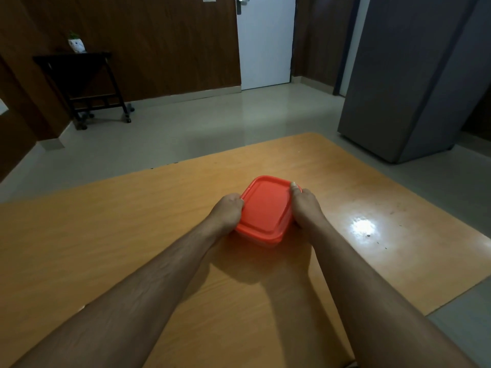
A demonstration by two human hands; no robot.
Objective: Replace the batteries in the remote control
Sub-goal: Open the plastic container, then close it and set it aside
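A plastic box with a red lid (265,208) stands on the wooden table (132,235), a little right of its middle. My left hand (227,212) grips the box's left side, thumb at the lid's edge. My right hand (305,205) holds the right side, with the thumb tip resting on the lid's far right corner. The lid lies flat on the box and hides what is inside. No remote control and no batteries show anywhere in the head view.
The table's far edge runs across the middle of the view; its right corner is at the lower right. A glare patch (362,227) lies right of the box. Beyond stand a dark trolley (82,83), a white door (265,41) and a grey cabinet (406,75).
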